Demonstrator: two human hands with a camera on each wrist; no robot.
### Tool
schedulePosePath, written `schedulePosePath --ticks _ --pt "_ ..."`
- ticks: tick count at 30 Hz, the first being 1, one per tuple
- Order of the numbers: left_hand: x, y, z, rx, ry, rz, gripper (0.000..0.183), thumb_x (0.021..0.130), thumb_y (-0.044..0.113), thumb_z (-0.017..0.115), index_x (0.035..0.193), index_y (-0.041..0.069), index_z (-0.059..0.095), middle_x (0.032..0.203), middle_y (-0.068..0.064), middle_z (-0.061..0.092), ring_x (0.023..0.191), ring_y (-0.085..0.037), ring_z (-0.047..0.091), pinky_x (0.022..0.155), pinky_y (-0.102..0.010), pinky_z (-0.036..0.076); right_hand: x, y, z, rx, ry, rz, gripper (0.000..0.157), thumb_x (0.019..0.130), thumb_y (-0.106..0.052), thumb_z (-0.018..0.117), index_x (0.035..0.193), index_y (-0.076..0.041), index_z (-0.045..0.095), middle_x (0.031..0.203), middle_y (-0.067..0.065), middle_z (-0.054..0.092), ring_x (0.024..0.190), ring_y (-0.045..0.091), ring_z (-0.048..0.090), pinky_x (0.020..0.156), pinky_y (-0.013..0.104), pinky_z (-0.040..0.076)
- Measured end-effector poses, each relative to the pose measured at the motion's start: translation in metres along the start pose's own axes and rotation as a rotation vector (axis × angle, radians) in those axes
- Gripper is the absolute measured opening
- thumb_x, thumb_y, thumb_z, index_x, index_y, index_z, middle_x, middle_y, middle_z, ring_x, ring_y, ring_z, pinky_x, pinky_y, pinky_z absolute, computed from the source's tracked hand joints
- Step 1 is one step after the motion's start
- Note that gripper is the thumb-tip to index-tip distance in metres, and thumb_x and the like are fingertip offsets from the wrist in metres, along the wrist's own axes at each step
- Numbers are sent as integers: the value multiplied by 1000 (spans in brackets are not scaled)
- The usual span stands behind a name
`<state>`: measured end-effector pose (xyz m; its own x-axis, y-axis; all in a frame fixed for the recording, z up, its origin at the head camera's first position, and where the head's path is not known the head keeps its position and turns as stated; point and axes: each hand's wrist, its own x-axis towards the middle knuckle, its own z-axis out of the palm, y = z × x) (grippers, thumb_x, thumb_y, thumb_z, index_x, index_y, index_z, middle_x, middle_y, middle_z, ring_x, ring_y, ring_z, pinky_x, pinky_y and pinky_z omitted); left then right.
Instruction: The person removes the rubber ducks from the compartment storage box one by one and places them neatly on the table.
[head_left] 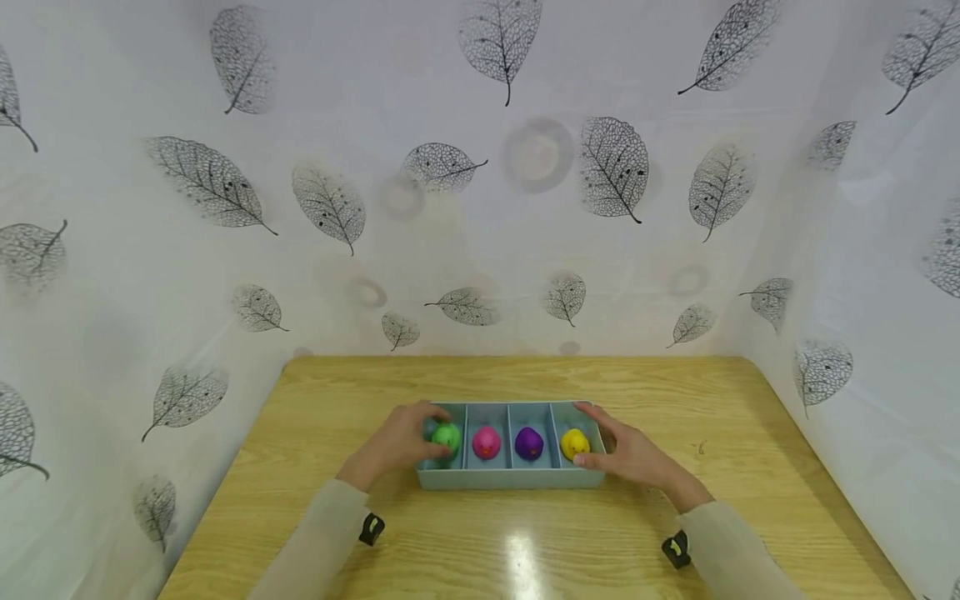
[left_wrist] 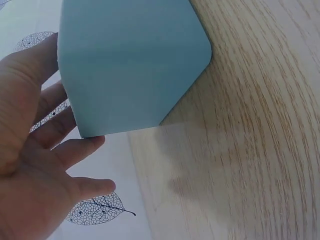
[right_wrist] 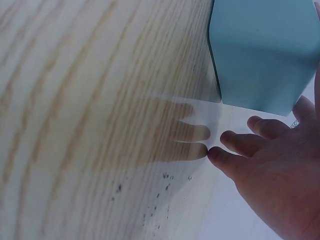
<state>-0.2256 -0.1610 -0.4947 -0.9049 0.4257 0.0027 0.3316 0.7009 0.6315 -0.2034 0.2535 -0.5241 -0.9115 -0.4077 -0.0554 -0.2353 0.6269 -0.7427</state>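
A pale blue-grey box [head_left: 510, 479] with a row of compartments sits on the table. Inside, from left to right, are small rubber ducks: green [head_left: 446, 437], pink [head_left: 486, 442], purple [head_left: 529, 444] and yellow [head_left: 575, 442]. My left hand [head_left: 401, 437] reaches over the box's left end, thumb and fingers spread around the green duck. The left wrist view shows its other fingers loosely extended by the box's end wall [left_wrist: 125, 75]. At the opposite end, my right hand [head_left: 626, 450] is spread, its thumb overlapping the yellow duck and its index finger at the back rim.
The light wooden table [head_left: 510, 542] has a glossy reflection near its front. A white curtain [head_left: 480, 250] printed with dark leaves surrounds the table at the back and sides. Dark wrist bands [head_left: 371, 528] show at both sleeves.
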Motion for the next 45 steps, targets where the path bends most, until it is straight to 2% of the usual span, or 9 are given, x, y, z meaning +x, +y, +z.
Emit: schedulePosePath --ticks 4,8,11,19,24,31,34,37,45 --pt "-2 3 -3 -15 43 -12 39 81 24 93 114 13 75 118 -5 73 114 -30 68 105 -53 55 0 0 0 -2 2 -5 91 93 -49 77 168 -29 29 173 27 18 155 56 26 113 80 33" --pt "-4 3 -7 -19 87 -13 38 80 27 93 111 15 76 127 -11 73 128 -40 64 114 -59 48 0 0 0 -3 0 3 90 93 -50 77 167 -31 29 173 27 17 156 55 25 114 79 32" --pt "-5 4 -9 -20 114 -8 38 80 28 93 111 15 76 133 -13 72 134 -42 61 115 -60 46 0 -1 -1 -7 -4 9 90 93 -51 77 167 -32 29 173 27 17 156 55 24 115 79 32" --pt "-5 6 -15 -60 206 74 36 83 22 91 112 10 76 120 -9 76 117 -31 70 103 -55 57 0 1 0 4 -1 2 90 93 -49 77 167 -33 29 173 27 17 156 55 24 115 79 31" --pt "-6 7 -18 -115 242 72 34 85 18 89 113 8 74 117 -8 75 109 -26 69 89 -46 62 0 1 0 5 3 -8 90 93 -49 78 167 -31 29 173 27 18 156 55 24 114 79 32" --pt "-8 4 -18 -218 265 115 32 86 6 85 114 3 71 116 -16 70 104 -38 74 79 -34 65 -1 -1 -1 -6 2 -7 91 93 -50 77 167 -29 29 173 28 18 156 56 22 114 81 31" --pt "-8 2 -17 -226 298 137 31 85 3 83 114 1 71 116 -18 71 100 -38 75 73 -27 64 -1 -1 -2 -9 3 -5 91 93 -50 78 167 -28 29 173 28 18 156 56 23 114 80 31" --pt "-8 0 -17 -228 317 131 33 85 2 81 117 1 71 116 -17 72 100 -34 74 71 -23 62 0 1 -1 -10 3 -6 91 93 -50 78 167 -29 29 173 28 18 156 55 23 114 78 33" --pt "-10 -2 -18 -252 349 109 37 87 0 80 122 -3 71 117 -19 73 97 -34 75 75 -22 62 1 3 0 -4 7 -7 90 93 -51 78 167 -32 30 173 27 19 156 55 25 114 77 35"
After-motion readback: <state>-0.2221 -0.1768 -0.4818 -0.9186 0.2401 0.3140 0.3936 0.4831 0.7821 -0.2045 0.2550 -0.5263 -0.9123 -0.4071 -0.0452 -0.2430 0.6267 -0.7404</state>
